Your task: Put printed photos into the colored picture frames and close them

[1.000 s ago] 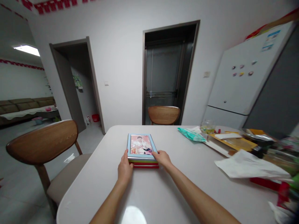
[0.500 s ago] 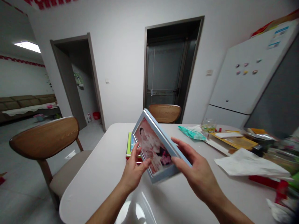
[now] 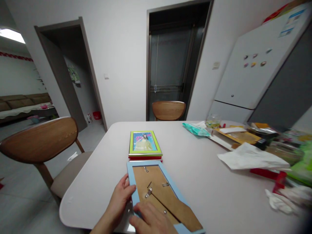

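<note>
A light blue picture frame [image 3: 168, 177] is back side up near the front of the table, its brown backing board, metal clips and stand leg showing. My left hand [image 3: 120, 195] grips its left edge, with the thumb on top and the other fingers partly hidden. Low across the backing lies my right hand [image 3: 152, 219], its thumb and fingertips closed at the lower left edge of the same frame. Just beyond it is a stack topped by a lime green picture frame [image 3: 131, 143] with a photo of a figure in a pale dress; a red edge shows below.
The white table [image 3: 195, 195] has rounded corners. On its right lie a white paper sheet [image 3: 251, 156], a teal packet [image 3: 196, 129], a yellow envelope [image 3: 243, 137] and a glass jar [image 3: 213, 122]. Wooden chairs stand at the left [image 3: 46, 139] and far side [image 3: 168, 110].
The blue picture frame has been turned from its photo side to its back and lowered towards me. My right hand has moved from its right edge to its lower left. The stack is now uncovered.
</note>
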`<state>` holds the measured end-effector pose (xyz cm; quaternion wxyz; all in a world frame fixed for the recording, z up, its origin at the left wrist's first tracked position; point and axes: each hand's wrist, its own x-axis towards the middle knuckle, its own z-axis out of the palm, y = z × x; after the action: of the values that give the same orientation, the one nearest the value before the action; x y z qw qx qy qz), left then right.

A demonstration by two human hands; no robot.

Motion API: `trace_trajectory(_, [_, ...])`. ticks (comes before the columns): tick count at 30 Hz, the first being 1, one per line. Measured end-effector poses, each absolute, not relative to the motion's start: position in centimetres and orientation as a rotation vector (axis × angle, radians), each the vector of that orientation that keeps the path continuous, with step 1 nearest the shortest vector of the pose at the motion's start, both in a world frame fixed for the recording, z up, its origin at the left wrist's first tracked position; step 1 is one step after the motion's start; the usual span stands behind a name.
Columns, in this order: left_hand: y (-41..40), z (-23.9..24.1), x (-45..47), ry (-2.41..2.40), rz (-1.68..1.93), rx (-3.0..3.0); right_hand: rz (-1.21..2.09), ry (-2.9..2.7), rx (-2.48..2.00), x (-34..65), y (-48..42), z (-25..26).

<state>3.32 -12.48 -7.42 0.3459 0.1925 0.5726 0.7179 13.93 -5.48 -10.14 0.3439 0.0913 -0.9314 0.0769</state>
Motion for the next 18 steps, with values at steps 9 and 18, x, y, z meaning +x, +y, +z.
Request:
trace_trajectory(9, [-11.8,-10.9,-0.8,2.343,1.574,0.718,0.497,-2.639,0.391,11.8,-4.7,-10.8])
trace_trajectory(18, [-11.2,-11.6,-0.6,2.628,1.451,0.884,0.468,-2.725,-0.540,12.0,6.0,-10.0])
